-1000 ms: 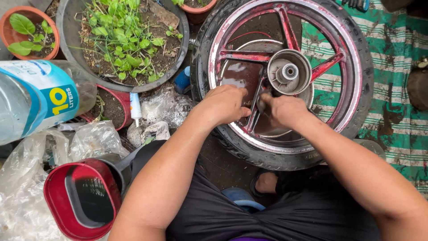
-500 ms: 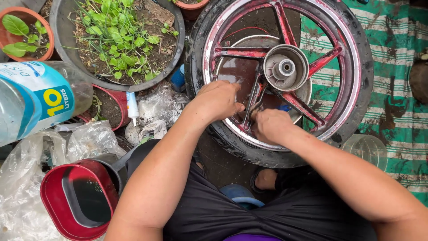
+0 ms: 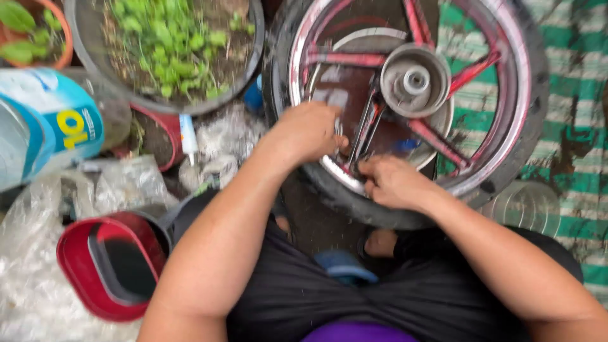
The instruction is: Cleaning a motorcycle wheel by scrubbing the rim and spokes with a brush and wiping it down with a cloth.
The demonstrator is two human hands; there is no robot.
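Both hands' fingers (image 3: 342, 142) grip one wheel (image 3: 506, 158) spoke (image 3: 366, 126) (red).

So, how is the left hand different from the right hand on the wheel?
The left hand sits higher, inside the wheel beside a red spoke; the right hand sits lower, at the bottom rim. The left hand is curled with its knuckles up; the right hand lies flatter, fingers pointing left. Both touch the wheel near the same spoke; what they grip is hidden.
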